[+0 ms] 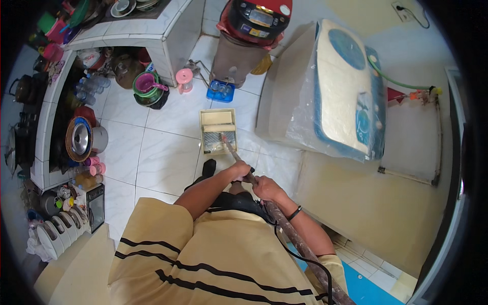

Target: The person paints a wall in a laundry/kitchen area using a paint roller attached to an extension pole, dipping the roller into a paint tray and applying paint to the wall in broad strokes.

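My left hand (pixel 239 171) is closed around a long, stained pole (pixel 295 231). Just behind it, nearer my body, my right hand (pixel 269 188) grips the same pole. The shaft slants from the lower right, past my right side, down to a paint roller (pixel 218 128). That pale roller lies crosswise in a cream paint tray (pixel 232 113) on the floor in front of my feet. Below the roller, the tray's ribbed slope looks grey and wet. A dark cord (pixel 325 269) hangs near my right arm.
A plastic-wrapped washing machine (pixel 345 86) stands right of the tray. Beyond the tray are a blue tray of glasses (pixel 220 91), a pink jug (pixel 184 80) and a rice cooker (pixel 260 19) on a bin. Bottles, basins and a dish rack (pixel 58 231) line the left side.
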Tool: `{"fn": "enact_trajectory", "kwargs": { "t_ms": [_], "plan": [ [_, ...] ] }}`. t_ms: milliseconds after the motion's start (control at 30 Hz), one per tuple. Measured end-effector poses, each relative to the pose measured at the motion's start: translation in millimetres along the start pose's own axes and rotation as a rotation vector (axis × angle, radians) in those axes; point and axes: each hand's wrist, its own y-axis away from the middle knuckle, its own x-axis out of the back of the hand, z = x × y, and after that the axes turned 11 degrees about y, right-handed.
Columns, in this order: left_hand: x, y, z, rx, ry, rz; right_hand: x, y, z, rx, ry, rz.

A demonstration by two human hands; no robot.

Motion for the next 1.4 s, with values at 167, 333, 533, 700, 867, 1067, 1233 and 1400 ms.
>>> {"fn": "enact_trajectory", "kwargs": {
  "t_ms": [167,333,533,700,867,1067,1233,1400],
  "plan": [
    [-5.5,4.6,-4.7,0.025,0.044,-0.006,8.6,18.6,-8.2,-0.005,0.012,0.007],
    [-7.7,22.0,-8.5,0.065,0.035,-0.082,14.2,31.8,-14.8,-0.110,-0.084,-0.123],
    [-4.7,27.8,-15.9,0.086,-0.002,-0.110,8.3,27.3,-20.5,-0.110,0.020,-0.168],
    [6.0,26.1,-13.8,0.088,0.024,-0.136,3.2,14.3,-20.2,-0.118,-0.052,-0.198],
    [11.8,5.3,2.7,0.045,0.080,-0.045,0.4,-11.5,-10.0,-0.121,-0.045,-0.055],
    [11.8,-3.0,12.2,-0.050,0.141,-0.002,9.2,-18.1,-3.7,-0.003,0.065,0.029],
    [1.8,15.1,8.5,0.023,0.159,-0.096,13.9,7.8,-4.1,-0.039,-0.008,-0.022],
    [-11.4,26.5,-0.7,0.059,0.115,-0.110,16.5,25.2,-3.5,0.037,0.084,-0.009]
  ]
}}
